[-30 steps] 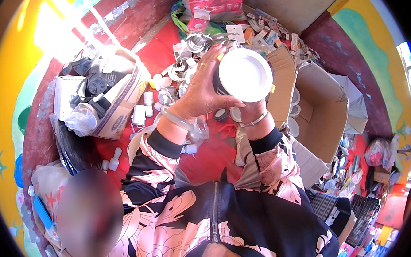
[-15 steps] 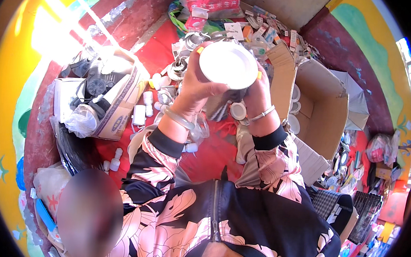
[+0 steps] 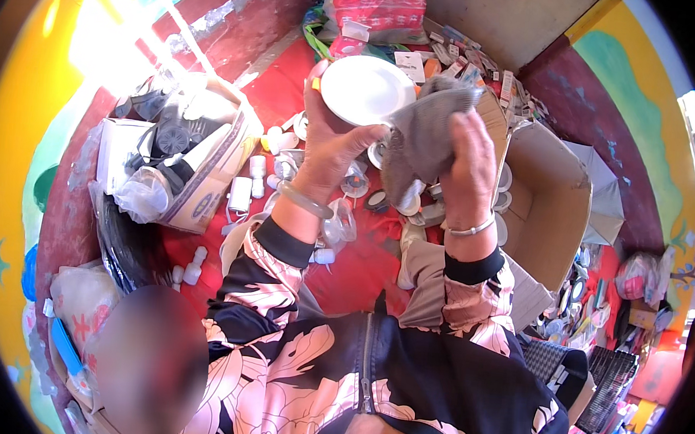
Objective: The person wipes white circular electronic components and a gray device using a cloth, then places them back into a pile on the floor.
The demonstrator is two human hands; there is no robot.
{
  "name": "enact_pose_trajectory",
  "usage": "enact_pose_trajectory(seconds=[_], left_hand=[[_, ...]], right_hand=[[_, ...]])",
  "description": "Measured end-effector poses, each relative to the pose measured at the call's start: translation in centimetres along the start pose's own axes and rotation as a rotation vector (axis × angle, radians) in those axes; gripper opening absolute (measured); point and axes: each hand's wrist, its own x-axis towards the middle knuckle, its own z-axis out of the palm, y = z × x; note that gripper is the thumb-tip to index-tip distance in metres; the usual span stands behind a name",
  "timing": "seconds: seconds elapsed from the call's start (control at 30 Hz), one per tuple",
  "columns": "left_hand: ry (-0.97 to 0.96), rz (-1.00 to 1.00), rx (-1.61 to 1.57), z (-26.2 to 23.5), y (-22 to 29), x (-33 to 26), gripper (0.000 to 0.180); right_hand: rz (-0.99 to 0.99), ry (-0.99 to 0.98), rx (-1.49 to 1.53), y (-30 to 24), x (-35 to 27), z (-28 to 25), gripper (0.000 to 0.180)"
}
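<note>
White round disc (image 3: 367,89) sits up in your left hand (image 3: 332,148), raised above the red mat (image 3: 352,273); your thumb reaches toward its lower rim and your fingers curl up behind its left edge, so the hand is clamped on it; how the fingertips sit behind it you cannot see, the disc covers them. Your right hand (image 3: 466,165) is bunched tight around a grey cloth (image 3: 424,134); the cloth touches the disc's right rim and hangs down over your palm, hiding most of your fingers. Below your wrists small white and silvery parts (image 3: 246,191) litter the mat, too small to make out; an open cardboard box (image 3: 551,206) stands just right of your right hand; a blurred patch covers the lower left.
</note>
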Motion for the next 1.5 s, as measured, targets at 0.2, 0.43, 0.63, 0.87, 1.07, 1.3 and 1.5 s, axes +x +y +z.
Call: enact_pose_trajectory(seconds=[0.2, 0.43, 0.63, 0.87, 1.07, 1.3, 1.5], left_hand=[[-0.146, 0.044, 0.104, -0.6, 0.0, -0.1, 0.108], [-0.326, -0.106, 0.258, -1.1, 0.2, -0.5, 0.11], [-0.392, -0.115, 0.368, -0.1, -0.7, -1.2, 0.109], [-0.242, 0.021, 0.321, -0.9, -1.5, -0.9, 0.111], [-0.176, -0.102, 0.055, -0.5, 0.2, -0.4, 0.109], [-0.113, -0.074, 0.022, -1.5, 1.7, 0.7, 0.102], [-0.075, -0.036, 0.005, -1.3, 2.0, 0.4, 0.104]], right_hand=[[-0.454, -0.388, -1.059, -1.4, -0.1, 0.8, 0.013], [-0.418, -0.666, -1.011, -4.3, -0.7, 0.4, 0.019], [-0.356, -0.35, -0.898, -1.5, 0.1, -0.3, 0.024], [-0.391, -0.501, -1.157, -3.0, -0.7, 0.4, 0.019], [-0.432, -0.564, -0.904, -3.2, -0.9, -0.6, 0.024], [-0.367, -0.365, -0.564, -1.5, -0.8, 0.3, 0.032], [-0.279, 0.095, 0.308, -0.6, 0.5, -1.2, 0.045]])
